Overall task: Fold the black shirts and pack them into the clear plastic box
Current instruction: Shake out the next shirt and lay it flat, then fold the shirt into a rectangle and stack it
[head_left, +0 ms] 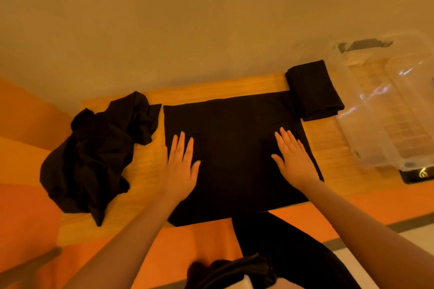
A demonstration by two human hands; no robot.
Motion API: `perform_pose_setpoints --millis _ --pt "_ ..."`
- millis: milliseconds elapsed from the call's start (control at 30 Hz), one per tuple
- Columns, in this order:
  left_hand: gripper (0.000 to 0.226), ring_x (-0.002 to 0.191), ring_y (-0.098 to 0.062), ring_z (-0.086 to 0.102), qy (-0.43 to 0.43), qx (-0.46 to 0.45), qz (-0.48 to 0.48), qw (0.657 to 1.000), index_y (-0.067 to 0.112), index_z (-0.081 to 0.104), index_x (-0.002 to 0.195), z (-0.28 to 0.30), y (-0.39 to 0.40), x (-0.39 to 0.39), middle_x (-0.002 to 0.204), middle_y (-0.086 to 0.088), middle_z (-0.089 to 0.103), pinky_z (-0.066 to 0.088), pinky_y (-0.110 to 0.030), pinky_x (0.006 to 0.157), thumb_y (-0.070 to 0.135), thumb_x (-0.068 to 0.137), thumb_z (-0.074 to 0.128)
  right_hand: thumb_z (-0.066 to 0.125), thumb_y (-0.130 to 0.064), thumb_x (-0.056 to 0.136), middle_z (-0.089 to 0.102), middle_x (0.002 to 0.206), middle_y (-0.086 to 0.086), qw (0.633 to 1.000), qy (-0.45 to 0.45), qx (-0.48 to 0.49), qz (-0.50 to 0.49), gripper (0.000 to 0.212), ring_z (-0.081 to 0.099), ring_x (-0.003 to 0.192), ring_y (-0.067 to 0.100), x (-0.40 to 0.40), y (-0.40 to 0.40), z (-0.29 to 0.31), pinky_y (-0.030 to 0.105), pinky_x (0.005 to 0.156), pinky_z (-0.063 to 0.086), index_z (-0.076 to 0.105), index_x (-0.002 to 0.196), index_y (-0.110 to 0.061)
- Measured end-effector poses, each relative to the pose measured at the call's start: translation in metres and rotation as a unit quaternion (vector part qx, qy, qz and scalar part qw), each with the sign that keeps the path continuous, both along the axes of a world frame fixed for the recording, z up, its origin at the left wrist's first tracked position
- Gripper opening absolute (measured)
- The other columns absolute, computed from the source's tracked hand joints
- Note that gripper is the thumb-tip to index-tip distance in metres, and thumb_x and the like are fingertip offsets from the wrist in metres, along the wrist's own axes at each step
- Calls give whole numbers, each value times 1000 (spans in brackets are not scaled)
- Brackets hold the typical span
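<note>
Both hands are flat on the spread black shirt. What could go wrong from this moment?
1. The spread shirt hangs over the near edge of the table; it could slide off once the left hand and right hand lift.
2. The folded shirt overlaps its far right corner; the next fold may drag it.

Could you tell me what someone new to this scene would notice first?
The eye lands on the flat black shirt spread mid-table, with the left hand and right hand pressing it, fingers straight. A crumpled pile of black shirts lies to its left. A neatly folded black shirt sits at the far right, beside the clear plastic box.
</note>
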State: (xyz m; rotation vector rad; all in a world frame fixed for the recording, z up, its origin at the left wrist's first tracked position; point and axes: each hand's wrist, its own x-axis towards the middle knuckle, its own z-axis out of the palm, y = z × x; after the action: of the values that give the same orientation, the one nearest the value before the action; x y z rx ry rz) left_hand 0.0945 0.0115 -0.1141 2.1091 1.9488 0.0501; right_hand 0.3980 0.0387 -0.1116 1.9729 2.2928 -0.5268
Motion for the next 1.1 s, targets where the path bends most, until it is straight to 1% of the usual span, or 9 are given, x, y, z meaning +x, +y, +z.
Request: perform_pose_setpoints --millis 67,167,333,467,633,733,800,933,1100 --pt "63 139 -18 -17 28 -7 -5 1000 17 3 149 -3 38 8 156 -6 -9 -3 -42 115 43 97 27 35 -34 99 -3 158 4 1000 13 6 -4 63 -6 144 18 -14 38 1 34 116 2 3 149 -15" --pt "62 143 -21 -14 68 -50 -6 996 19 2 150 -19 75 3 157 -6 -9 -4 -43 115 44 98 25 34 -34 99 -4 158 4 1000 -1 15 19 62 -7 144 20 -30 93 -3 37 117 2 3 149 -14" --pt "58 144 -21 -7 61 -49 75 994 24 6 149 -36 80 -24 158 -3 -1 -1 -45 115 42 98 26 23 -44 99 -6 158 1 996 -55 -9 72 61 -10 144 18 -35 136 -28 40 116 -2 0 149 -18" --pt "57 145 -22 -5 56 -49 98 992 25 9 149 -35 78 -27 158 -4 2 0 -46 115 43 98 27 20 -47 98 -4 158 0 996 -54 -3 65 61 -8 145 17 -22 162 -29 41 116 -4 1 150 -20" --pt "65 144 -23 -2 55 -48 97 993 22 12 149 -34 78 -27 157 -7 6 -1 -47 114 50 91 13 20 -46 98 -4 158 3 997 -42 -9 62 62 -7 145 19 -19 178 -27 42 116 -3 0 149 -17" --pt "63 145 -26 1 41 -33 118 992 16 17 149 -31 88 -21 157 -10 9 -4 -47 113 45 93 20 23 -41 99 -1 158 6 999 -36 9 38 61 -5 145 21 -22 182 -23 41 116 -3 2 149 -12" --pt "60 145 -27 4 44 -23 97 994 13 19 148 -30 102 -16 156 -12 12 -2 -47 114 41 95 22 24 -39 100 1 158 6 998 -32 12 53 60 -4 145 21 -25 184 -23 40 116 -2 3 149 -12" --pt "59 145 -24 -2 44 -35 68 996 14 11 149 -36 127 -25 158 -8 4 2 -44 115 39 99 28 23 -40 100 -2 158 2 997 -33 3 74 59 -6 145 18 -17 193 -31 40 116 -3 1 149 -16" --pt "59 145 -25 -3 37 -42 68 996 12 9 149 -30 128 -27 157 -10 2 2 -44 116 39 99 25 26 -39 100 -2 158 6 998 -5 10 65 61 -6 145 19 -25 194 -22 37 116 -3 2 149 -13"
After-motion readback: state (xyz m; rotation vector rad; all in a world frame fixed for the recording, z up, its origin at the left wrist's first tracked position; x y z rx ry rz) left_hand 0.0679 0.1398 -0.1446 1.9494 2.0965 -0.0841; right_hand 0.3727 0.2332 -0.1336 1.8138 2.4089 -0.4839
